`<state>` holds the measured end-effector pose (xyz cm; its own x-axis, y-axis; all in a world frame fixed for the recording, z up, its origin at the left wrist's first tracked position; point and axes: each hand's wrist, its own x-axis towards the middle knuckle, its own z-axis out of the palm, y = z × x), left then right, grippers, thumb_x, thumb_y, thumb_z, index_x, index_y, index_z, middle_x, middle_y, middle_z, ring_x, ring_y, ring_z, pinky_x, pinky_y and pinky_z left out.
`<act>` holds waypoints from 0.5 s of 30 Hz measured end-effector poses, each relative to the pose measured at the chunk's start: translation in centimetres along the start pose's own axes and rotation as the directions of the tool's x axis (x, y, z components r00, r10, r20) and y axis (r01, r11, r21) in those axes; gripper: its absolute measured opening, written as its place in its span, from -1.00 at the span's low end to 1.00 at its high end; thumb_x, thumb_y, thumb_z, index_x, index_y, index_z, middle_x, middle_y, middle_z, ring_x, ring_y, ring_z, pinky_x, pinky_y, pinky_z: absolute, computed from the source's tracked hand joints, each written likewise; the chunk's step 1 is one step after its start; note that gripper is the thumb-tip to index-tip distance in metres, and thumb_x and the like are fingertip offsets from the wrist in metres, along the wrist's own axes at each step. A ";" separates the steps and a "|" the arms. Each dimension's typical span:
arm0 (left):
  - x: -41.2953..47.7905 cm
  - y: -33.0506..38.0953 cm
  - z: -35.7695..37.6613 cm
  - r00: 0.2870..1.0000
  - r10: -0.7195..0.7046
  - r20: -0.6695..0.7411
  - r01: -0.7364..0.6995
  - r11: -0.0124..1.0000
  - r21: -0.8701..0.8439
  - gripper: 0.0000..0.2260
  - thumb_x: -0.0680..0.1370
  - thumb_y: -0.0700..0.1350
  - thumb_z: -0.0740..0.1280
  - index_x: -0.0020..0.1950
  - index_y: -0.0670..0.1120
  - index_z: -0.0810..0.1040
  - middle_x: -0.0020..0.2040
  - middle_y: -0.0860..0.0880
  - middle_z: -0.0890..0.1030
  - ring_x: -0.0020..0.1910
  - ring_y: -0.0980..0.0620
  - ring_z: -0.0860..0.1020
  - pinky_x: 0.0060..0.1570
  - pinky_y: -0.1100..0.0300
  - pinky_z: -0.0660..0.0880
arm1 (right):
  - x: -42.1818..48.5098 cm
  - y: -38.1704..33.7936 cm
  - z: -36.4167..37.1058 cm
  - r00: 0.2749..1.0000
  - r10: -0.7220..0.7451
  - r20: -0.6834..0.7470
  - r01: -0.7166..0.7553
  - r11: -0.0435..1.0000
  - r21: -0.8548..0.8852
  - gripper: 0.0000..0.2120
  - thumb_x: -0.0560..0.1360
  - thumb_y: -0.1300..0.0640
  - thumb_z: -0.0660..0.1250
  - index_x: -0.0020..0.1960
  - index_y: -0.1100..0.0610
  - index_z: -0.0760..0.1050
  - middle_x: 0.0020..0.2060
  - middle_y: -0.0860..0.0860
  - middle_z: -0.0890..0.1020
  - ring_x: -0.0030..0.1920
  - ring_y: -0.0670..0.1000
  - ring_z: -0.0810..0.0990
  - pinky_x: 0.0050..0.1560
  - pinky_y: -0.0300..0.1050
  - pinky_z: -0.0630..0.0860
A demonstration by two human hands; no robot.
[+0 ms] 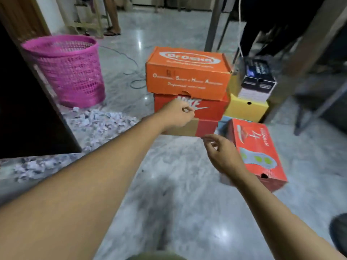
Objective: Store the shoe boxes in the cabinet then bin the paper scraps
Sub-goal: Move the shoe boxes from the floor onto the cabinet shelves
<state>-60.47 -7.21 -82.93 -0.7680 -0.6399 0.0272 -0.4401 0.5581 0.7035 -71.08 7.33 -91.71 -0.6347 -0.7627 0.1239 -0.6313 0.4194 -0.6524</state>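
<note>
Head-worn view, forward and down, close over stacked shoe boxes

pink mesh basket, orange box, yellow box

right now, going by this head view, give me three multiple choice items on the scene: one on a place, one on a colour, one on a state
1. The paper scraps lie:
A. on the floor beside the pink basket
B. on a shelf
C. in a drawer

2. The top box of the front stack is:
A. blue
B. orange
C. green

3. The right hand is:
A. gripping a broom
B. clenched in a fist
C. open, holding nothing

Answers:
1 A, the scraps litter the floor at the basket's foot.
2 B, it is orange and sits on the red box.
3 C, its fingers are loosely spread and curl round nothing.
</note>
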 end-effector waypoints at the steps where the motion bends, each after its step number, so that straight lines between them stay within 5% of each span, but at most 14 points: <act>1: 1.2 1.7 1.4 0.999 0.011 0.053 -0.013 1.000 0.028 -0.79 0.59 -0.03 0.27 0.16 -0.01 0.62 0.05 0.03 0.57 -0.06 0.08 0.48 -0.20 0.34 0.44 | 0.0 1.7 -1.7 0.999 0.037 -0.032 -0.037 0.999 -0.010 -0.75 0.56 0.07 0.23 0.15 -0.03 0.62 0.08 -0.07 0.69 0.04 -0.03 0.66 0.06 -0.07 0.56; 3: 3.1 4.7 4.6 0.965 -0.005 0.264 -0.020 0.995 0.095 -0.68 0.59 0.03 0.28 0.31 0.00 0.53 0.25 0.04 0.53 0.09 0.05 0.49 -0.05 0.33 0.49 | 0.1 5.6 -4.5 0.990 0.126 -0.065 -0.128 0.991 -0.026 -0.74 0.55 0.08 0.23 0.15 0.00 0.64 0.09 -0.03 0.69 0.09 0.01 0.64 0.06 -0.06 0.54; 5: 4.4 6.4 8.2 0.888 -0.105 0.447 0.026 0.983 0.180 -0.57 0.59 0.09 0.25 0.44 0.01 0.40 0.41 0.01 0.42 0.26 -0.07 0.47 0.13 -0.02 0.56 | 0.4 9.8 -6.5 0.970 0.230 -0.082 -0.233 0.972 -0.027 -0.66 0.48 -0.02 0.22 0.17 -0.02 0.62 0.16 0.01 0.66 0.15 0.08 0.62 0.14 -0.02 0.53; 7: 5.1 7.0 12.3 0.857 -0.182 0.482 0.088 0.974 0.211 -0.50 0.60 0.11 0.21 0.51 0.00 0.27 0.50 0.00 0.30 0.36 -0.12 0.40 0.18 -0.12 0.52 | 0.8 14.3 -7.4 0.927 0.366 -0.080 -0.367 0.930 0.000 -0.48 0.36 -0.15 0.17 0.25 -0.04 0.57 0.24 0.12 0.60 0.20 0.19 0.57 0.23 0.09 0.51; 9: 4.9 7.1 16.5 0.861 -0.224 0.456 0.212 0.974 0.078 -0.48 0.61 0.11 0.21 0.53 -0.01 0.23 0.50 0.00 0.30 0.36 -0.11 0.39 0.15 0.01 0.49 | 0.9 17.9 -7.3 0.848 0.527 -0.055 -0.527 0.850 -0.001 -0.42 0.41 -0.19 0.19 0.38 -0.02 0.47 0.33 0.20 0.50 0.34 0.23 0.44 0.32 0.10 0.39; 12: 3.8 6.5 22.0 0.885 -0.183 0.428 0.302 0.925 -0.230 -0.68 0.63 -0.06 0.22 0.39 -0.01 0.39 0.20 0.01 0.50 0.09 0.03 0.48 -0.19 0.43 0.47 | 0.1 21.1 -6.4 0.784 0.619 -0.044 -0.618 0.785 0.038 -0.39 0.48 -0.16 0.25 0.49 -0.01 0.30 0.48 0.21 0.29 0.52 0.17 0.14 0.43 0.11 0.19; 15: 3.7 5.6 26.0 0.919 -0.189 0.346 0.324 0.862 -0.389 -0.80 0.62 -0.19 0.20 0.21 -0.03 0.48 0.05 0.00 0.56 -0.04 0.07 0.51 -0.12 0.34 0.43 | -0.4 23.0 -5.7 0.772 0.635 -0.027 -0.626 0.767 0.137 -0.37 0.46 -0.08 0.30 0.50 -0.10 0.24 0.52 0.20 0.23 0.55 0.15 0.07 0.50 0.17 0.13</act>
<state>-77.87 7.29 -97.36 -0.7836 -0.5105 -0.3540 -0.4473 0.0682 0.8918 -87.83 20.09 -102.53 -0.9029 -0.3092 -0.2985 -0.0258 0.7322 -0.6806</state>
